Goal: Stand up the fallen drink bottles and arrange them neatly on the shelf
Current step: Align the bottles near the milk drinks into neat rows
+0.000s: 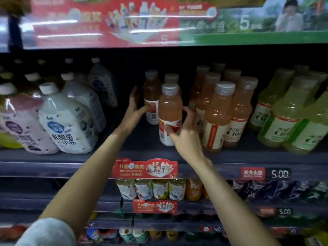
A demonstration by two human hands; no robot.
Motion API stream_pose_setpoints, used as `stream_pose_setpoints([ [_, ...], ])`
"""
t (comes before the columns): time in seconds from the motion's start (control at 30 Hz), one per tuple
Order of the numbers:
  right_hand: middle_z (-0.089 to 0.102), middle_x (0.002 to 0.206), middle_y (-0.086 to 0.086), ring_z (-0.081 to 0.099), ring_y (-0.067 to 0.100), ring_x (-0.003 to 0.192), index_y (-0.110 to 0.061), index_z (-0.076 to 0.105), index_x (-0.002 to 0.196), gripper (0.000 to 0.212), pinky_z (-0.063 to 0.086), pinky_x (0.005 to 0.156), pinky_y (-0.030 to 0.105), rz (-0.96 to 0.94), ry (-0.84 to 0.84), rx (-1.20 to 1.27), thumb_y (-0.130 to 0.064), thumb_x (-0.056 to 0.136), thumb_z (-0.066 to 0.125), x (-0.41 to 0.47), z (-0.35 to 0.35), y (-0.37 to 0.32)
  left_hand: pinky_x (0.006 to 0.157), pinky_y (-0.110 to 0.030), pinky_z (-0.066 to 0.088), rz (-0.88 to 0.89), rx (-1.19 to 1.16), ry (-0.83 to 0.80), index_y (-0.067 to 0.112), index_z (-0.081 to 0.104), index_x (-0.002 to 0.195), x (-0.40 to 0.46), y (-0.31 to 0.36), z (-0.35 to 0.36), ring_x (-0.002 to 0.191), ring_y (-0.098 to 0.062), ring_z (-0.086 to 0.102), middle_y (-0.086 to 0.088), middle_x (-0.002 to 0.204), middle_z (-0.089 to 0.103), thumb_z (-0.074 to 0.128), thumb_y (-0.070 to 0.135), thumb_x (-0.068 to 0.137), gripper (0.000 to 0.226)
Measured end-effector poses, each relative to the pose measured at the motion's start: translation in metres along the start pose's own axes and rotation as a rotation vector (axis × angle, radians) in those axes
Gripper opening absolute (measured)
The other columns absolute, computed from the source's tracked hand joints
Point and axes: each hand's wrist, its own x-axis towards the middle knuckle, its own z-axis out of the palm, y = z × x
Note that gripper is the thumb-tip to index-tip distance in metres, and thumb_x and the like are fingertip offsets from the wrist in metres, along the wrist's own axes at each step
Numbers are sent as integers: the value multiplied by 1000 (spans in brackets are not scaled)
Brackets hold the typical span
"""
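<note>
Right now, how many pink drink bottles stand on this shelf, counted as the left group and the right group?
Left group of pink bottles: 3
Right group of pink bottles: 6
Total: 9

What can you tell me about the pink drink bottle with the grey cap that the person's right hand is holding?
The pink drink bottle with the grey cap looks like clear plastic filled with pale pink liquid, with a red and white label round its lower half. It stands upright near the front of the dark shelf, ahead of two similar bottles. The right hand grips its label. The left hand reaches the bottle behind it.
</note>
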Motion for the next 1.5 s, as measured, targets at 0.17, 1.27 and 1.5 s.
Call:
stream_pose_setpoints([
  [0.17, 52, 110, 7, 54, 17, 98, -5, 41, 113, 60, 42, 79, 19, 72, 12, -5, -36, 75, 76, 8, 4, 2, 108, -29, 37, -102, -48, -86, 22, 23, 150, 20, -13, -1, 129, -8, 46, 3, 146, 44, 70, 63, 66, 104],
  [1.27, 36, 143, 3, 39, 13, 133, -32, 13, 144, 121, 40, 107, 43, 126, -374, 217, -50, 49, 86, 51, 13, 0, 84, -12, 48, 102, 81, -76, 15, 20, 135, -6, -1, -23, 103, 11, 59, 9, 118, 55, 83, 21, 65, 94],
  [1.5, 38, 142, 1, 40, 9, 131, -33, 14, 142, 114, 40, 105, 32, 100, -442, 254, -44, 53, 85, 49, 23, -5, 89, -19, 48, 139, 59, -20, 22, 40, 129, -21, -2, -36, 111, -4, 60, 7, 119, 60, 86, 37, 52, 91],
])
